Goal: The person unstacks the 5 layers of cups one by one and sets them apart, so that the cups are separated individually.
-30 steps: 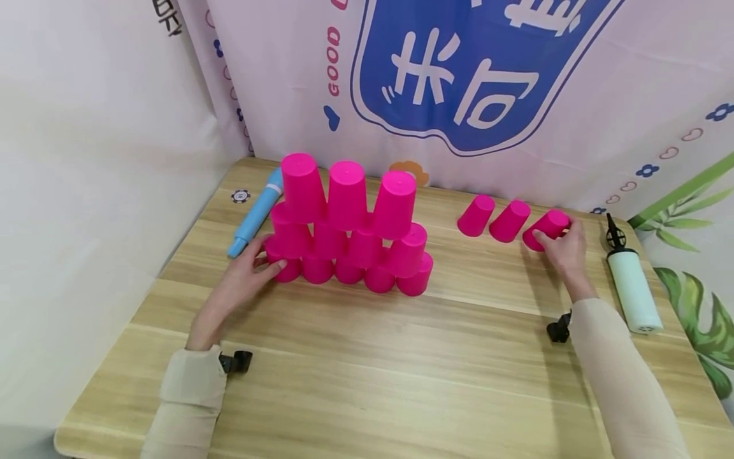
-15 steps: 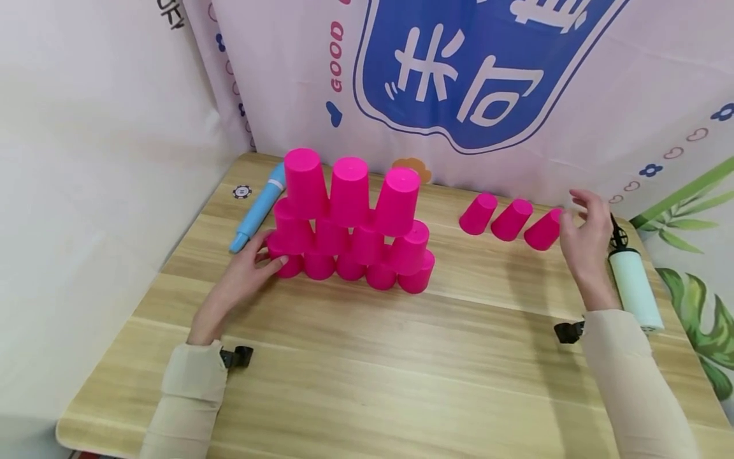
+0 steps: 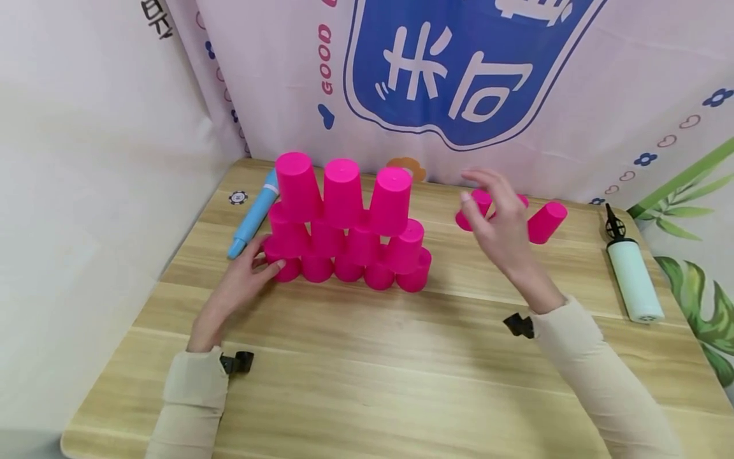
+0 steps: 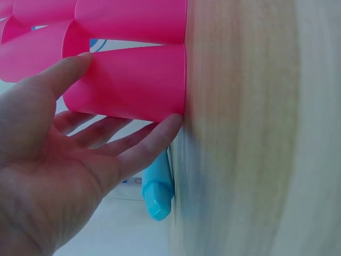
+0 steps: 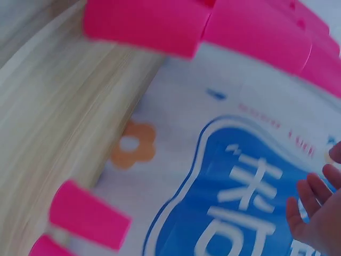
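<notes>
Pink cups stand upside down in a three-tier stack (image 3: pixel 342 197) on the table's left half. My left hand (image 3: pixel 243 280) holds the bottom-left cup (image 4: pixel 133 82), thumb on its near side and fingers round its outer side. My right hand (image 3: pixel 501 233) is in the air, holding nothing, its fingers loosely bent and apart. Behind that hand, three more upturned cups stand in a row: the left cup (image 3: pixel 473 220) is partly covered, the middle one mostly hidden, and the right cup (image 3: pixel 546 223) shows fully. In the right wrist view the fingers (image 5: pixel 311 197) touch no cup.
A blue tube-shaped pump (image 3: pixel 255 217) lies left of the stack, near a small round chip (image 3: pixel 237 197). At the table's right edge lies a pale green hand pump (image 3: pixel 635 280) with a black nozzle. A printed cloth (image 3: pixel 275 95) hangs behind the wooden table (image 3: pixel 367 370).
My right hand has let go of the rightmost loose cup, lifted away, and swung left toward the stack. The left hand has stayed at the bottom-left cup.
</notes>
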### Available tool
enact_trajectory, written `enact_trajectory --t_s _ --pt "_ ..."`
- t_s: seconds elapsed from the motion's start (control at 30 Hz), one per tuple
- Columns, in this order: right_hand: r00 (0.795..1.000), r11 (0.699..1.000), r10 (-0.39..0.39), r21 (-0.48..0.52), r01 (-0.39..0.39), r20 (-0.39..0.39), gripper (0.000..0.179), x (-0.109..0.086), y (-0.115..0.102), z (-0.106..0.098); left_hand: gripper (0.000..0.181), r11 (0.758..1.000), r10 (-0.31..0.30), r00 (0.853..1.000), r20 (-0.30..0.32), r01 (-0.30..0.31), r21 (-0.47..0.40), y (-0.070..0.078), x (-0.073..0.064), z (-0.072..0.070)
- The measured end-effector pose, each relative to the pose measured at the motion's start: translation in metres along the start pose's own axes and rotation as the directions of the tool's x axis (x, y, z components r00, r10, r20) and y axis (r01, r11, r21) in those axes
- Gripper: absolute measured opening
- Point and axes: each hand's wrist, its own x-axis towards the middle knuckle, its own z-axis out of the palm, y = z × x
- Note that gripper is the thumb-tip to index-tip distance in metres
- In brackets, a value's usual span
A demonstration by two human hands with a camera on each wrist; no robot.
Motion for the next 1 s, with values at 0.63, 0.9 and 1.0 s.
enact_trajectory --t_s 0.63,0.9,1.0 --pt "0.935 0.961 0.146 0.178 -0.212 0.322 0.077 0.017 -0.044 0.051 0.067 1.0 -0.019 1.0 0.0 0.019 0.001 -0.002 0.003 0.0" --pt "0.927 0.956 0.157 0.183 -0.23 0.341 0.071 0.015 -0.047 0.054 0.067 0.999 -0.037 0.999 0.011 0.037 0.008 -0.002 0.002 0.0" --pt "0.94 0.957 0.142 0.201 -0.211 0.312 0.07 0.012 -0.046 0.054 0.067 0.999 -0.038 0.999 0.009 0.037 0.012 -0.001 0.002 0.001"
